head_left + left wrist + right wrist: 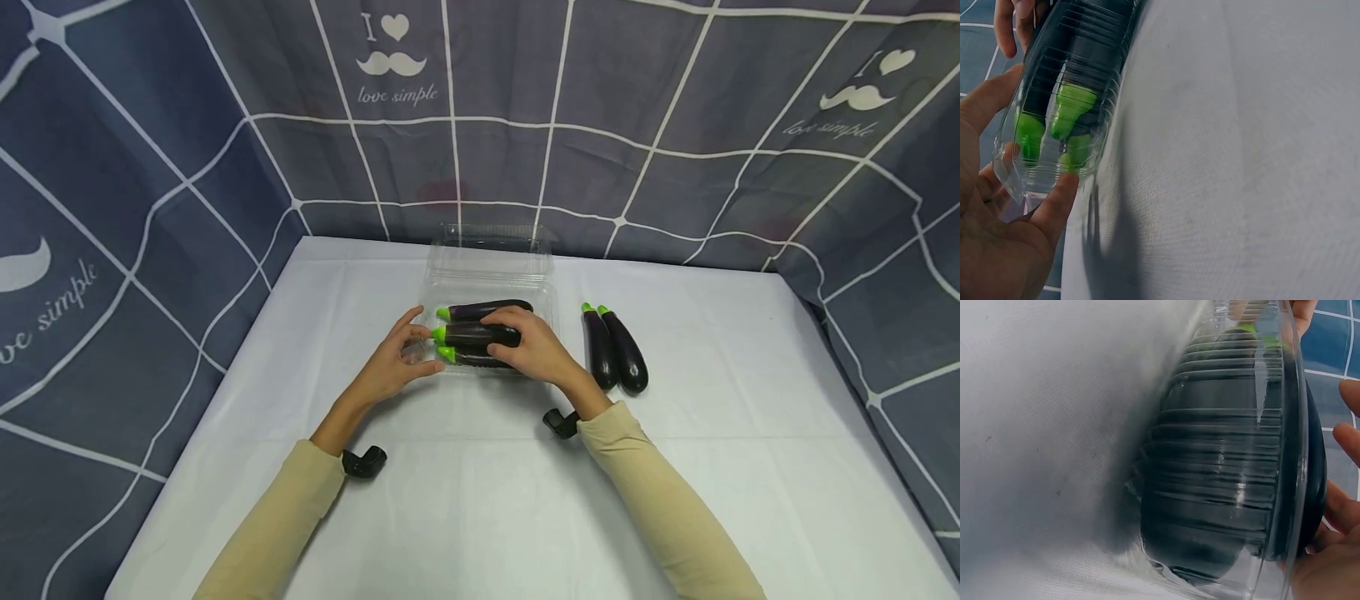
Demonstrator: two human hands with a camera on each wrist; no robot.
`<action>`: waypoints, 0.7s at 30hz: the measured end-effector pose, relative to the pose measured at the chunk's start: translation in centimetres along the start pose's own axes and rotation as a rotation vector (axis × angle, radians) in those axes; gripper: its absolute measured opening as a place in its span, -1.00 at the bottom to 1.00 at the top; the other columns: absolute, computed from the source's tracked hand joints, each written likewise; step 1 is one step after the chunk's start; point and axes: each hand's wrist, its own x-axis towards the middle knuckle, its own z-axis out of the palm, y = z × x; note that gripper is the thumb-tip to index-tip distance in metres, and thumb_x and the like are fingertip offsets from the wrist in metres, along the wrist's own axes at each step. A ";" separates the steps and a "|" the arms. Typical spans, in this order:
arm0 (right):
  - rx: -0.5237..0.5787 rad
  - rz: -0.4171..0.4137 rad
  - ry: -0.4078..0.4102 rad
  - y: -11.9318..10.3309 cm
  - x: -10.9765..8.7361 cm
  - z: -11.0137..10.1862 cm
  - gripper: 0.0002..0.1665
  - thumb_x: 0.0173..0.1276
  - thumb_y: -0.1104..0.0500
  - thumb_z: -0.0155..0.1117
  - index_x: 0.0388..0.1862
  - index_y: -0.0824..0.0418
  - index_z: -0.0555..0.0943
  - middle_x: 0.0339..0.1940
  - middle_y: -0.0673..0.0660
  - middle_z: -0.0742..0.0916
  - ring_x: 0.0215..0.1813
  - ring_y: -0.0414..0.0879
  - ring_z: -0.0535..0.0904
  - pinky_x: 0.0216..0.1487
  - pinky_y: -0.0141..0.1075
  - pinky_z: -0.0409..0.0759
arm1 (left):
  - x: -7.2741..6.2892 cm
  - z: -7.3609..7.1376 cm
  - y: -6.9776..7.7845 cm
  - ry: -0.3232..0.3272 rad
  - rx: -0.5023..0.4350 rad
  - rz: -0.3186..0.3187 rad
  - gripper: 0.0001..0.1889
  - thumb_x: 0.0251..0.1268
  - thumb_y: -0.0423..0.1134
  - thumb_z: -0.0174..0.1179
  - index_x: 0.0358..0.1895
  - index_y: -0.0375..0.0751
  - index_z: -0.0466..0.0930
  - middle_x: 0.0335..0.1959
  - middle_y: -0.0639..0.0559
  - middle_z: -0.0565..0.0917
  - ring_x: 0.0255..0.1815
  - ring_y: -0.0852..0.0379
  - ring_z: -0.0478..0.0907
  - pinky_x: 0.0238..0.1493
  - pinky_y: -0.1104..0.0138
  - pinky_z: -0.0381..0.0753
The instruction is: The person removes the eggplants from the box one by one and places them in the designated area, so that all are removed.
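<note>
A clear plastic clamshell container (491, 289) lies unfolded on the table, its lid (491, 242) tipped back toward the curtain. Inside are a rear eggplant (480, 311) and a front eggplant (480, 359), green caps to the left. A third eggplant (474, 335) lies between and over them; my right hand (534, 343) grips its blunt dark end. With thumb and fingers spread around the container's left end, my left hand (392, 360) holds it; the left wrist view shows the thumb (1057, 206) on the clear wall. In the right wrist view an eggplant (1314, 469) bulges above the rim.
Right of the container, two more eggplants, an inner one (600, 348) and an outer one (627, 354), lie side by side on the white-covered table (480, 500). A grey grid-patterned curtain (502, 167) stands behind and along both sides.
</note>
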 end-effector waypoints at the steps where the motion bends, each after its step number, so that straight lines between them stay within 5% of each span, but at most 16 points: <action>1: -0.003 -0.004 -0.002 0.0 0.0 0.0 -0.51 0.29 0.23 0.39 0.22 0.23 0.60 0.23 0.17 0.59 0.28 0.13 0.46 0.26 0.11 0.42 | 0.0 0.0 0.0 0.000 -0.001 0.000 -0.45 0.23 -0.39 0.38 0.19 -0.59 0.35 0.60 -0.14 -0.14 0.46 -0.27 0.09 0.37 -0.16 0.21; 10: -0.022 -0.032 -0.015 0.1 0.2 0.3 -0.52 0.29 0.25 0.39 0.21 0.20 0.62 0.22 0.20 0.59 0.28 0.12 0.45 0.25 0.08 0.42 | 0.0 -0.1 0.1 -0.009 0.003 0.006 -0.48 0.24 -0.39 0.37 0.16 -0.59 0.37 0.59 -0.20 -0.15 0.47 -0.29 0.08 0.36 -0.15 0.23; 21: -0.080 -0.037 -0.012 0.4 0.3 0.6 -0.56 0.31 0.34 0.31 0.18 0.19 0.64 0.20 0.22 0.60 0.27 0.16 0.45 0.25 0.09 0.41 | 1.0 -0.1 -3.4 0.013 -0.009 0.028 -0.47 0.21 -0.29 0.42 0.16 -0.46 0.41 0.61 0.00 -0.15 0.49 -0.20 0.07 0.37 -0.15 0.23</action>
